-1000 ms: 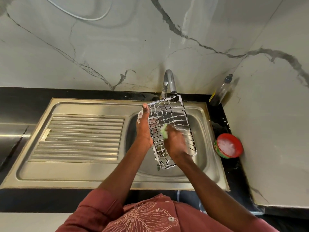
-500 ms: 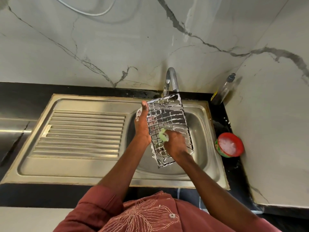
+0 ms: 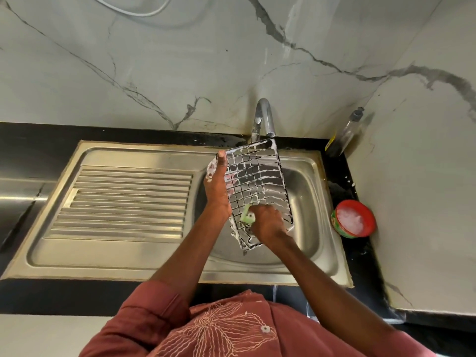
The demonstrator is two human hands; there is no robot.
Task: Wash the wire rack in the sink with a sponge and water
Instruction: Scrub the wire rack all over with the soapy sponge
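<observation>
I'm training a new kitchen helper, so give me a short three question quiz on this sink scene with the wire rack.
1. True or false: the wire rack lies flat on the draining board.
2. Which hand holds the green sponge: A left, B right?
3. Fill in: the red bowl on the counter holds white ____.

Key:
1. False; the left hand holds it tilted over the sink basin, under the tap.
2. B, the right hand.
3. Foam.

Left hand raised edge-on, thumb straight up, fingers hidden; right hand curled knuckles-up, both forearms bare.
</observation>
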